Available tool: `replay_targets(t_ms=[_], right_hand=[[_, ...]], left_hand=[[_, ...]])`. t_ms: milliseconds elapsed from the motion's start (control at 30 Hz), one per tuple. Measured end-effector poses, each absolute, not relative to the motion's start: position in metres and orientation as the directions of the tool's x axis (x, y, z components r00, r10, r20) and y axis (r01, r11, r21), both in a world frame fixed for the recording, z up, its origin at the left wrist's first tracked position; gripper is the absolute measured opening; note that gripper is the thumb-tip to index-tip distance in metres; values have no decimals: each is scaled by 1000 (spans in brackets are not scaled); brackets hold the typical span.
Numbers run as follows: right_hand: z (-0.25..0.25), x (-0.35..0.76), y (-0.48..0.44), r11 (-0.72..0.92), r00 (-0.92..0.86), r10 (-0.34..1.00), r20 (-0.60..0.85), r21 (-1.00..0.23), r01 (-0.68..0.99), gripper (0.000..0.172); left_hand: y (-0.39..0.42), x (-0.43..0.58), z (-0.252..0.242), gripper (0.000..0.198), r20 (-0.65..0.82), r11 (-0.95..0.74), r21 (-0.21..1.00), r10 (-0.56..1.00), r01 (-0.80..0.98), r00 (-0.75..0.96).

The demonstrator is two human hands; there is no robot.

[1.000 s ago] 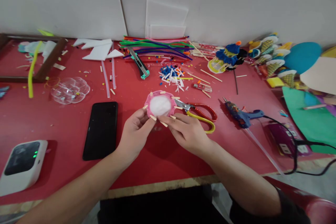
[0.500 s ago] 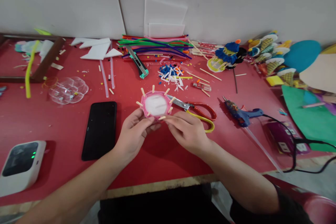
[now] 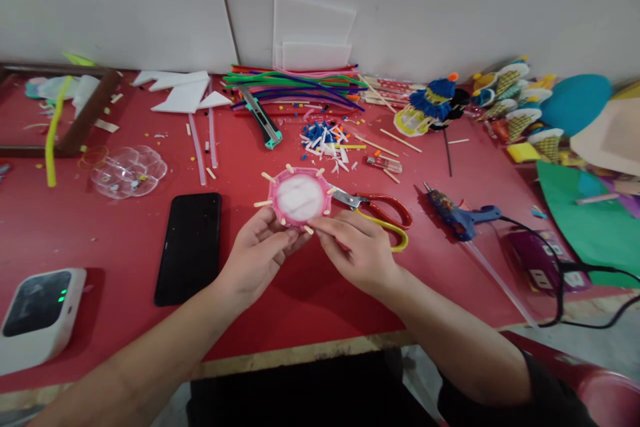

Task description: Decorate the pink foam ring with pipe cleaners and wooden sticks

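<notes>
A round pink piece (image 3: pixel 300 197) with a white centre and several short wooden sticks around its rim is held above the red table. My left hand (image 3: pixel 260 247) grips its lower left edge between thumb and fingers. At the lower right edge, my right hand (image 3: pixel 357 247) has its fingers closed on the rim beside a stick. Just right of the pink piece lie scissors (image 3: pixel 383 213) with one red and one yellow handle, partly behind my right hand. A black phone (image 3: pixel 189 248) lies left of my left hand.
A blue glue gun (image 3: pixel 457 215) lies on the right. Behind are a cutter (image 3: pixel 261 117), colourful pipe cleaners (image 3: pixel 300 90), small cut scraps (image 3: pixel 327 141) and a blue-topped figure (image 3: pixel 433 103). A clear tray (image 3: pixel 129 172) and a white device (image 3: pixel 43 317) are on the left.
The pink piece has turned and tilted slightly between my hands, so its sticks point in different directions. My right fingers have shifted a little along the rim.
</notes>
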State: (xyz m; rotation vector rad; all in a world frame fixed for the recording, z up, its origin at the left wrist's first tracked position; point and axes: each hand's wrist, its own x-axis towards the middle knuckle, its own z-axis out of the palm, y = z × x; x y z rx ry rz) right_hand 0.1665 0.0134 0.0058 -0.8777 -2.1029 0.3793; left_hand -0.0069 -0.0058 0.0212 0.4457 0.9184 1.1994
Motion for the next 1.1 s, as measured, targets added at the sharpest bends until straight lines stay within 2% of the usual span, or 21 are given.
replay_targets(t_ms=[333,800,967,1067,1100], right_hand=[[6,166,14,724,-416,688,594,-531,440,23],[9,159,9,719,-446,695,564,-568,400,26],[22,167,12,634,-398,763,510,-712,301,17],[22,172,14,446,-286,881,376,-863,240,10],[21,173,14,369,-265,912,313,-908,199,17]], left_hand=[[-5,-4,22,23,-375,360,702,920,-614,112],[-4,-3,15,22,-371,314,778,929,-545,5],[-5,-7,8,19,-250,205,925,962,-321,-106],[-6,-8,11,17,-151,134,983,979,-128,-139],[-7,-8,13,17,-124,114,991,982,-75,-142]])
